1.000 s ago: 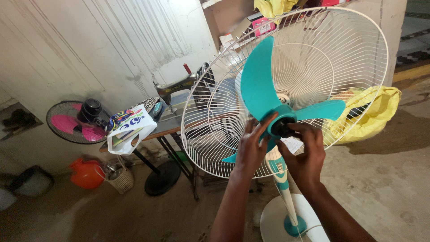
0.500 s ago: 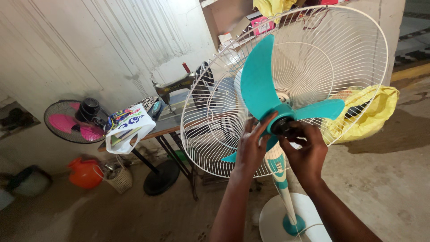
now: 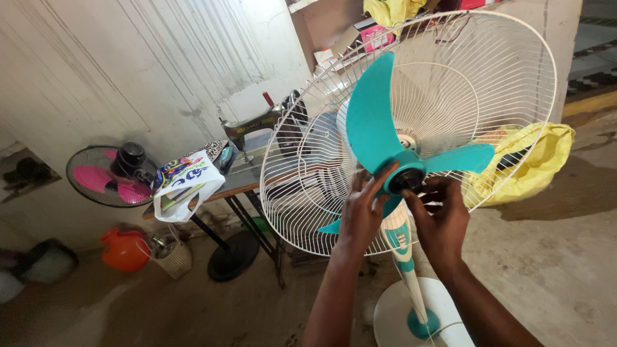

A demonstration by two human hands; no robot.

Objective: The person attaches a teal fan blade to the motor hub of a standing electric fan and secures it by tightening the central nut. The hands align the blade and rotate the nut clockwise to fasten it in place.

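A standing fan with a white wire rear guard [image 3: 514, 77] and a teal three-bladed propeller [image 3: 369, 122] fills the middle of the view. My left hand [image 3: 361, 212] presses against the teal hub and the lower blade, steadying them. My right hand [image 3: 440, 222] has its fingertips pinched around the black cap [image 3: 407, 180] at the hub's centre. The fan's white and teal pole [image 3: 402, 247] runs down to a round white base [image 3: 392, 315] on the floor.
A wooden table with a sewing machine [image 3: 257, 125] and a printed white bag [image 3: 186, 183] stands behind. A pink-bladed fan [image 3: 106, 177] leans at the left wall, near an orange jug [image 3: 125, 249]. A yellow sack [image 3: 533, 160] lies to the right on the concrete floor.
My right hand's fingers have shifted around the black cap, turning slightly. The left hand and the blades stay nearly where they were.
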